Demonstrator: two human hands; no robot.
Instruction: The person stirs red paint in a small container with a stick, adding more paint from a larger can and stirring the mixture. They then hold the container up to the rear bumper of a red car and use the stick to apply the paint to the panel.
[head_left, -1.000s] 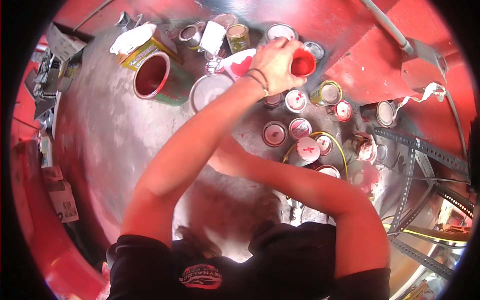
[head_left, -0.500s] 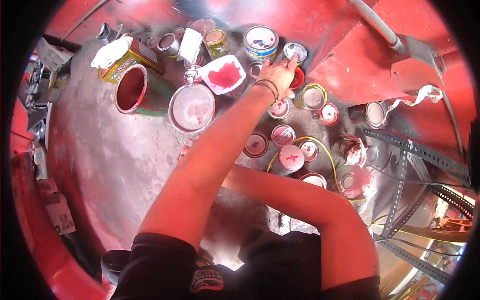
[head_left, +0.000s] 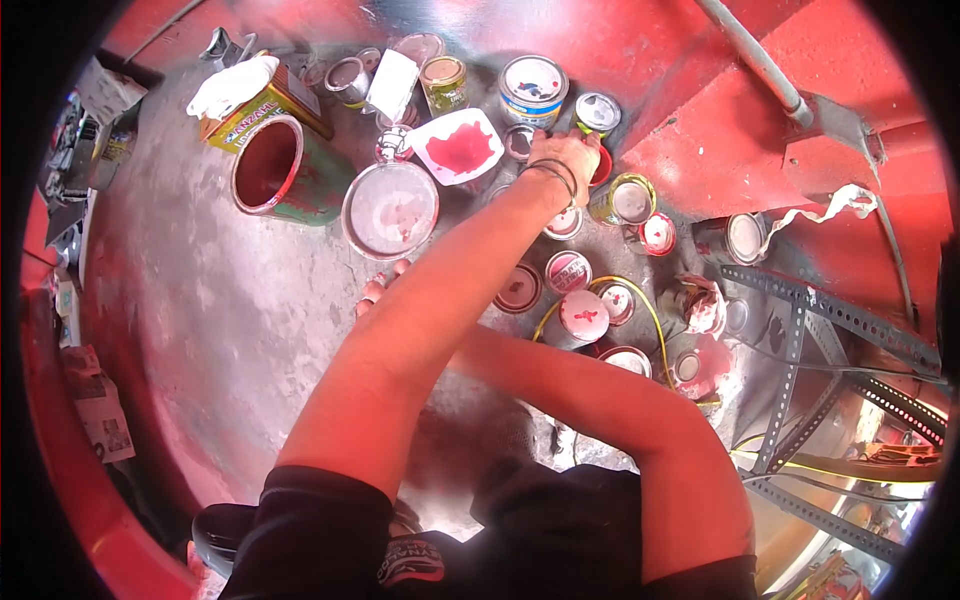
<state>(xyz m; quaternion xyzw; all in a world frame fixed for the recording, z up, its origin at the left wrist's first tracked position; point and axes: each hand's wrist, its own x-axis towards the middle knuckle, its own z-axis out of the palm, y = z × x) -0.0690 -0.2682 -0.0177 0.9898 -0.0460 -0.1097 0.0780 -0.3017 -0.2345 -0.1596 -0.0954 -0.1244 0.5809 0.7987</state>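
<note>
My left hand (head_left: 566, 165), with dark bands at its wrist, reaches out among the paint cans. Its fingers are bent down and closed beside a red can (head_left: 602, 166); what they grip, if anything, is hidden beneath the hand. Just beyond the fingers stands a small can with a green edge (head_left: 598, 112), and left of it a larger can with a blue and yellow band (head_left: 533, 92). My right arm crosses beneath the left one. Only some fingertips of my right hand (head_left: 372, 290) show past the left forearm, near a large round lid (head_left: 391, 210).
A big green can (head_left: 318, 185), a yellow rectangular tin (head_left: 262, 112) and a white tray with red paint (head_left: 458, 147) stand to the left. Several paint-stained cans and a yellow cord (head_left: 655, 318) lie to the right, near a perforated metal frame (head_left: 790, 390).
My left hand has shifted slightly right and down, and its stretched fingers have bent in, away from the small can's top. More of my right fingertips show.
</note>
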